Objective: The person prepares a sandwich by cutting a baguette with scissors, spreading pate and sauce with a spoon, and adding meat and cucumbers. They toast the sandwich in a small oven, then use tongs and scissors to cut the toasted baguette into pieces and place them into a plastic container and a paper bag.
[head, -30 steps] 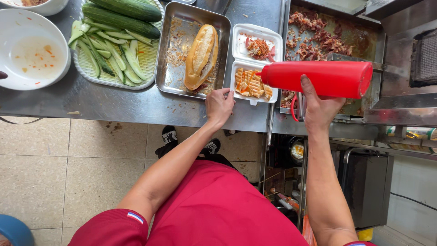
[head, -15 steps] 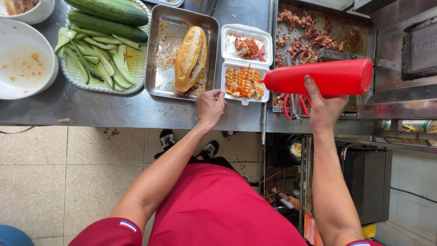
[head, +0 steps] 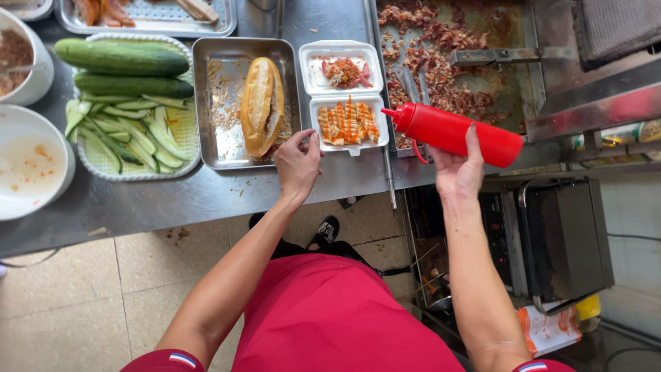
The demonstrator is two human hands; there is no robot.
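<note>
Head view: red squeeze bottle [head: 454, 132] lies crosswise, nozzle pointing left.

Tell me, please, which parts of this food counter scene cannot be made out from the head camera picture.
- Right hand: its palm and most fingers lie behind the red squeeze bottle.
- Left hand: only its back shows; whether the fingertips touch the foam box is unclear.
- White bowl at top left: cut off by the edge, contents too dark to tell.
- Metal tray at the top: its far part is cropped.
- Bread roll: any filling is hidden inside.
</note>
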